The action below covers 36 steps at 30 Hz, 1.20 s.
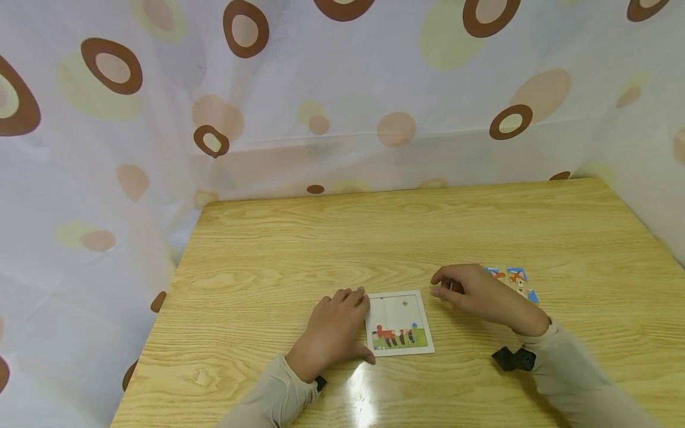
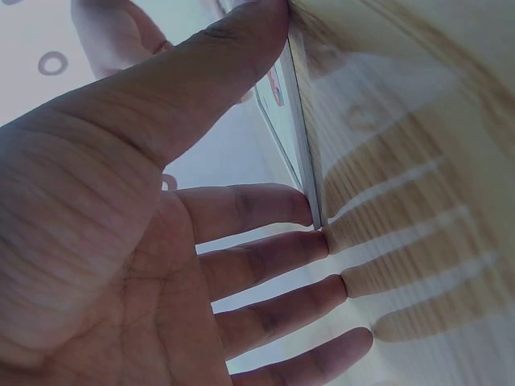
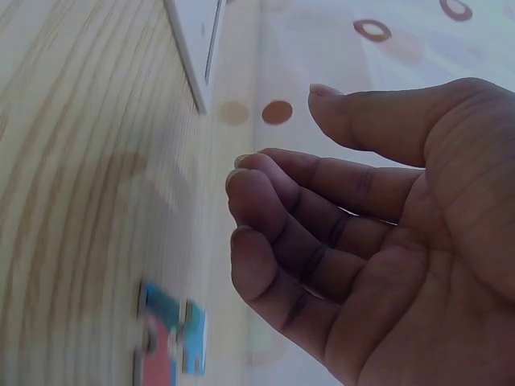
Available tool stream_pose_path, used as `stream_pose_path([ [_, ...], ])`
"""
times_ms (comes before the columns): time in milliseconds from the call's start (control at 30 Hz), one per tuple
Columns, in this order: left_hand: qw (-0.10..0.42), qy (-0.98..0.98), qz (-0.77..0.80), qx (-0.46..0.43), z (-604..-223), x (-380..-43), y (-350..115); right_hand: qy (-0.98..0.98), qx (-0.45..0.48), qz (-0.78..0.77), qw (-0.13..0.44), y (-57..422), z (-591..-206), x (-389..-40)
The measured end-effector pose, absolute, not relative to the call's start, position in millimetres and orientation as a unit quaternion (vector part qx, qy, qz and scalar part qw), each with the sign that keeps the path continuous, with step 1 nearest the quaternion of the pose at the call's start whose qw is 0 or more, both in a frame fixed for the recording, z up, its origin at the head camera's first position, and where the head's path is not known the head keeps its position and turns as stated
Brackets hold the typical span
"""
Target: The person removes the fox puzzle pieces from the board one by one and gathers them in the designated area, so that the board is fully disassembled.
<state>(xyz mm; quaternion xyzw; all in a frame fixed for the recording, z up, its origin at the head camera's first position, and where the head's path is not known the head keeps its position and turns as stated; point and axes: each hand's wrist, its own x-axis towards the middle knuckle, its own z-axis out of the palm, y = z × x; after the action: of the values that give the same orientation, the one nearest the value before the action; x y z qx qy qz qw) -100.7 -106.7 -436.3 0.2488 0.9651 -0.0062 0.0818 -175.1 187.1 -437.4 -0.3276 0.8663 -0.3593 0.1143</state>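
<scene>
1. Evidently, the nearly square jigsaw tray [image 1: 393, 310] lay flat on the wood-grain table [image 1: 299, 255] in front of the person, between the two hands.
2. The left hand [image 1: 334, 326] was at the tray's left side, its fingers extended and grasping nothing; the left wrist view showed the index fingertip against the frame's corner and the other fingertips down at the tabletop. The thumb reached round toward the near corner, probably so that the hand could brace the tray against sliding.
3. The right hand [image 1: 473, 290] hung just beyond the tray's right edge, its fingers loosely curled with nothing visible between them and the thumb apart.
4. Loose jigsaw pieces [image 1: 518, 279], printed in blue and orange with part of an animal's face, lay on the right, partly hidden by the right hand and wrist; that spot presumably kept them within its reach.
5. The tray had no clear long axis and sat turned only slightly. Its fitted strip of green grass and dark legs [image 1: 396, 339] ran left to right along the near side, so the picture's bottom faced the person and its top pointed away.
</scene>
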Motion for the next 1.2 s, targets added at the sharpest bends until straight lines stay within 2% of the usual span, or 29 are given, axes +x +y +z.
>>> stream_pose_path([
  [433, 0.074, 0.967, -0.002, 0.243, -439, -103, -106, 0.831, -0.387, -0.372, 0.143, 146, -435, -167],
  [767, 0.075, 0.966, -0.004, 0.246, -440, -104, -106, 0.796, -0.440, -0.376, 0.175, 117, -450, -152],
  [1200, 0.076, 0.965, -0.001, 0.250, -439, -104, -108, 0.804, -0.446, -0.362, 0.155, 107, -457, -141],
])
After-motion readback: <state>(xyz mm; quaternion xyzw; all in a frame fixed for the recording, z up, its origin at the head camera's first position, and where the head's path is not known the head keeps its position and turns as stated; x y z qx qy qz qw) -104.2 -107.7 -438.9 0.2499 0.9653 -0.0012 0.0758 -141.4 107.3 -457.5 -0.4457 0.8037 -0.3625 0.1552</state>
